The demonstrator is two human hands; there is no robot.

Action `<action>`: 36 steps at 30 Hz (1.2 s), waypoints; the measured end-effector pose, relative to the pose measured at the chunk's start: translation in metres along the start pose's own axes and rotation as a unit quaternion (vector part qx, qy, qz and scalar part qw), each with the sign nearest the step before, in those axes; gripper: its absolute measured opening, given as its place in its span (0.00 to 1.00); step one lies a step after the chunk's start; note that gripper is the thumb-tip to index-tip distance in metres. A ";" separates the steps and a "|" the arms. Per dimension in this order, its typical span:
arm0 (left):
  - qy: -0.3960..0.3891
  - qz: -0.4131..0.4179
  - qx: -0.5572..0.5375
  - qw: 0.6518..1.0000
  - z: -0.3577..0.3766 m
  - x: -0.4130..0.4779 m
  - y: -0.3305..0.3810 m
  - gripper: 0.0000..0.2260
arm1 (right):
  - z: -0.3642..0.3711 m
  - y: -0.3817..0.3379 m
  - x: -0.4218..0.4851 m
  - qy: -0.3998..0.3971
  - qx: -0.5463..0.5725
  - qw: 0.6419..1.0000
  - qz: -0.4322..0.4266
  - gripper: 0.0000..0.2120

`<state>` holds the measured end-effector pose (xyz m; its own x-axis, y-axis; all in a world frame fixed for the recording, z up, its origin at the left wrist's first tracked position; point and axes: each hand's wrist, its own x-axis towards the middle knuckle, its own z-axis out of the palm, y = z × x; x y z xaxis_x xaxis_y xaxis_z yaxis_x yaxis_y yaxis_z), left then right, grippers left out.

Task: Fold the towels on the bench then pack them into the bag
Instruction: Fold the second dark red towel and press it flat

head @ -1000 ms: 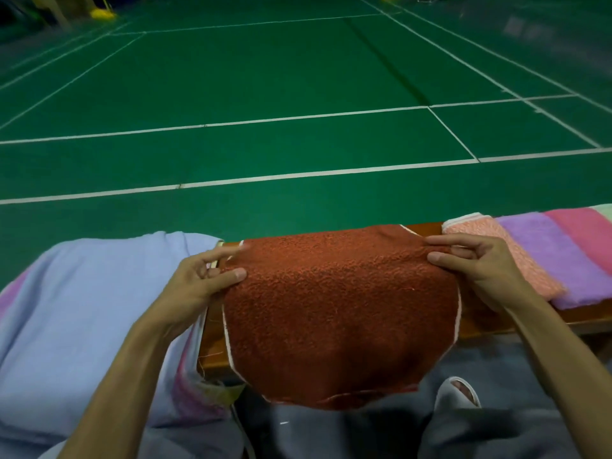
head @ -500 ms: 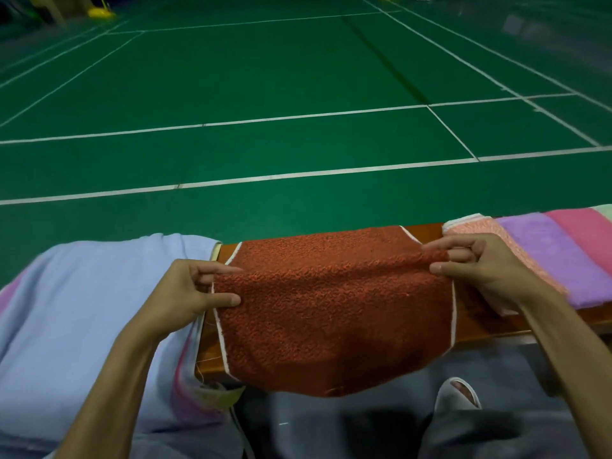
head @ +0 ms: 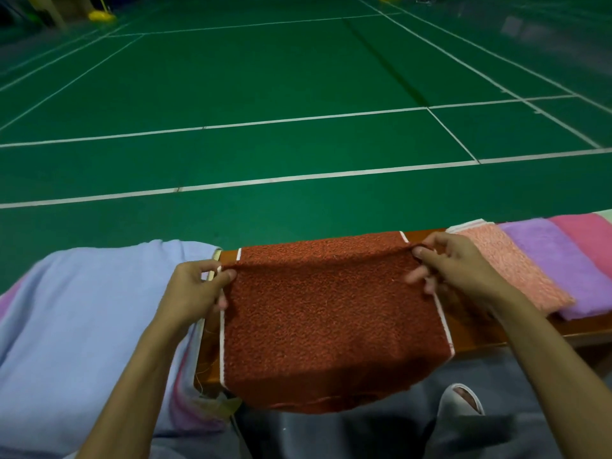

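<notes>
A rust-red towel point(head: 331, 319) with white edging lies across the wooden bench point(head: 490, 329), its near part hanging over the front edge. My left hand point(head: 195, 293) pinches the towel's left edge. My right hand point(head: 453, 263) pinches its right edge near the far corner. Between the two hands a fold ridge runs across the cloth. To the right on the bench lie a salmon towel point(head: 510, 266), a purple towel point(head: 559, 266) and a pink towel point(head: 589, 240), side by side. A large pale blue bag or cloth point(head: 82, 319) fills the left side.
Beyond the bench stretches a green court floor point(head: 265, 94) with white lines. A grey slipper point(head: 462, 400) shows below the bench on dark grey floor. Yellow objects point(head: 101, 16) stand far back on the left.
Both hands have pulled the towel's edges up and toward me, raising a fold across it. The hanging part sits higher than before.
</notes>
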<state>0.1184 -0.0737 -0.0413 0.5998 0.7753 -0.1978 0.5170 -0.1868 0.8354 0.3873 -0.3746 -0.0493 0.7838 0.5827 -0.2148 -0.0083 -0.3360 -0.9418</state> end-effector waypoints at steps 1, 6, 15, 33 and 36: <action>-0.033 -0.037 -0.097 0.994 0.005 0.000 0.005 0.06 | 0.007 -0.002 0.003 -0.035 0.065 0.997 0.037 0.06; -0.084 0.062 -0.417 0.903 0.010 0.010 0.029 0.06 | 0.023 -0.026 0.013 -0.047 0.338 0.936 -0.081 0.08; -0.194 0.114 -0.313 0.923 -0.037 -0.007 0.008 0.23 | -0.026 -0.039 -0.022 -0.199 0.293 0.926 -0.131 0.08; -0.449 -0.185 0.235 0.842 -0.029 -0.011 -0.004 0.09 | -0.042 -0.011 -0.020 -0.400 -0.285 0.846 0.207 0.07; -0.275 -0.169 0.287 0.902 -0.028 -0.005 -0.003 0.21 | -0.040 -0.019 -0.022 -0.318 -0.286 0.872 0.238 0.13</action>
<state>0.0968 -0.0602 -0.0286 0.4793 0.4599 -0.7475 0.8636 -0.3993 0.3080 0.3951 -0.4105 -0.0168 0.2714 0.5083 -0.8173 0.2148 -0.8597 -0.4633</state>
